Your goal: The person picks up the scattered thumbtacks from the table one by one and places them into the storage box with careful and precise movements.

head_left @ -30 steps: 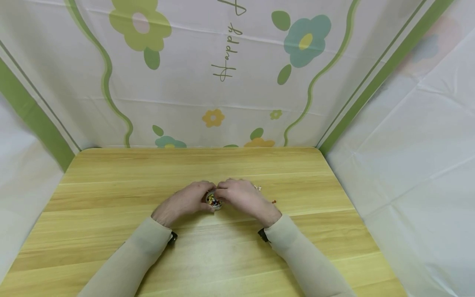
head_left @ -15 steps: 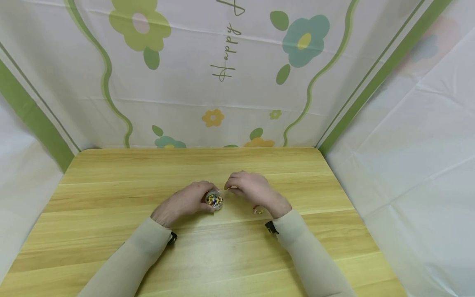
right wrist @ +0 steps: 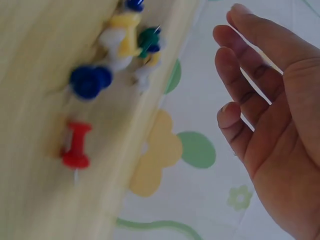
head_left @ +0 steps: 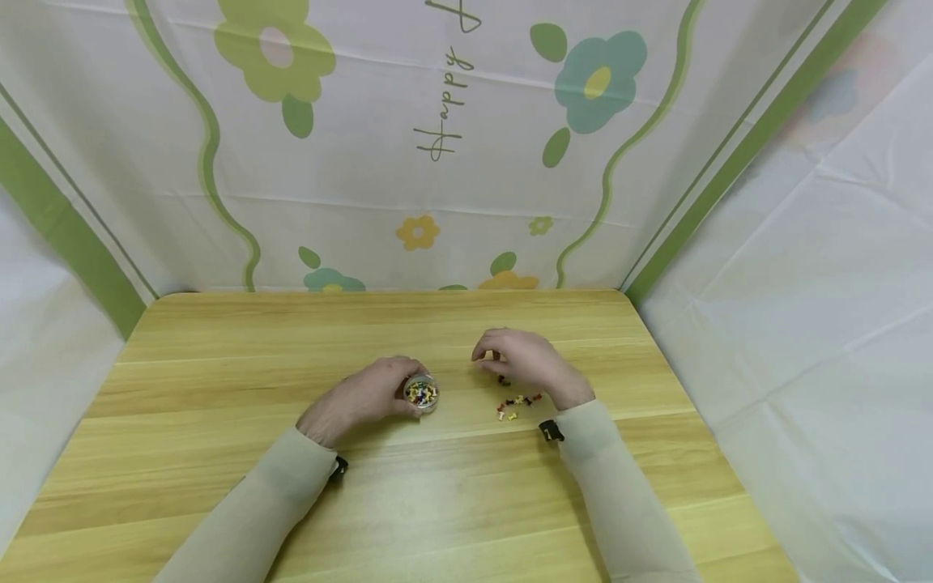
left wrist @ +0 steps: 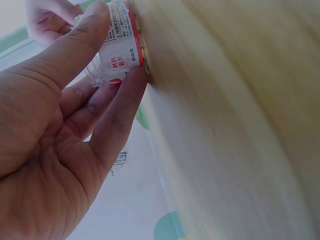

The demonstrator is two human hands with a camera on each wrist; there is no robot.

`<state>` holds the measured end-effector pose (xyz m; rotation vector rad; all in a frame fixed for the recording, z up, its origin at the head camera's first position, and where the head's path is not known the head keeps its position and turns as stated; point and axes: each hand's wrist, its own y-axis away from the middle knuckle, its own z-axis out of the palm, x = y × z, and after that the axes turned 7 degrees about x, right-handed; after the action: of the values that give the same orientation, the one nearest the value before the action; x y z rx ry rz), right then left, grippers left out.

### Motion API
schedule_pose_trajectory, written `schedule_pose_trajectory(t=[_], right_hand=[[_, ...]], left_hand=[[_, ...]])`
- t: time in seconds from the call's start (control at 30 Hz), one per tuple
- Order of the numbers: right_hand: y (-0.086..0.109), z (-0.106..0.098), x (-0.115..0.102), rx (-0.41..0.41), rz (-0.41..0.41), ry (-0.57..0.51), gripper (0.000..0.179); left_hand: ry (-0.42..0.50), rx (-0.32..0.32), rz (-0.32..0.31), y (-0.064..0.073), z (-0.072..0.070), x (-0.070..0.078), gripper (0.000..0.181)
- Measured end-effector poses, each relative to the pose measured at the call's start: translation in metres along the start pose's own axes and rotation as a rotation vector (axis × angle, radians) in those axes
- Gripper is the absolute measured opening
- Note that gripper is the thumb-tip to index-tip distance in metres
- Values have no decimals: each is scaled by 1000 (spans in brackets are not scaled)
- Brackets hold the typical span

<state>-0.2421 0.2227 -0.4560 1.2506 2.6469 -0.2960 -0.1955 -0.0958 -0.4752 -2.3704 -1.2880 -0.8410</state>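
Observation:
My left hand [head_left: 364, 393] grips a small clear jar [head_left: 422, 406] from its left side on the table. Colourful push pins [head_left: 421, 393] fill it. In the left wrist view, thumb and fingers wrap the jar's white and red label [left wrist: 120, 55]. My right hand [head_left: 521, 356] hovers right of the jar, its fingers loosely bent and apart, with nothing seen between them. Under and in front of it lie several loose push pins [head_left: 519, 400]. The right wrist view shows a red push pin [right wrist: 77, 145] and a blue push pin [right wrist: 89, 81] close up, slightly blurred.
The wooden table [head_left: 408, 502] extends around both hands. A white flowered cloth [head_left: 379, 162] hangs behind its far edge, and plain white sheets [head_left: 824, 324] close in the sides.
My right hand has moved from the jar's mouth to the right, uncovering the jar's contents and more loose push pins. The left hand and the jar stay in place.

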Motion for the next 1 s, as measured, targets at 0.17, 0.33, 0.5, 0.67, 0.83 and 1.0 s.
schedule_pose_trajectory(t=[0.17,0.33,0.5,0.67,0.83,1.0], right_hand=[[1,3,10,-37,51,-22,13],[4,6,17,-71,102,-55,9],[8,6,22,-102,154,-103,6],[8,7,27,-125,149,-109,6],[7,9,28,-122,137,-90,6],[6,9,24,-112,125,-62,5]], left_hand=[[15,3,0,1,1,0,52],[17,5,0,1,2,-1,51],[12,6,-8,0,2,-1,52],[23,7,-9,1,2,-1,51],[31,6,-7,2,1,0,50],[24,6,-2,2,1,0,50]])
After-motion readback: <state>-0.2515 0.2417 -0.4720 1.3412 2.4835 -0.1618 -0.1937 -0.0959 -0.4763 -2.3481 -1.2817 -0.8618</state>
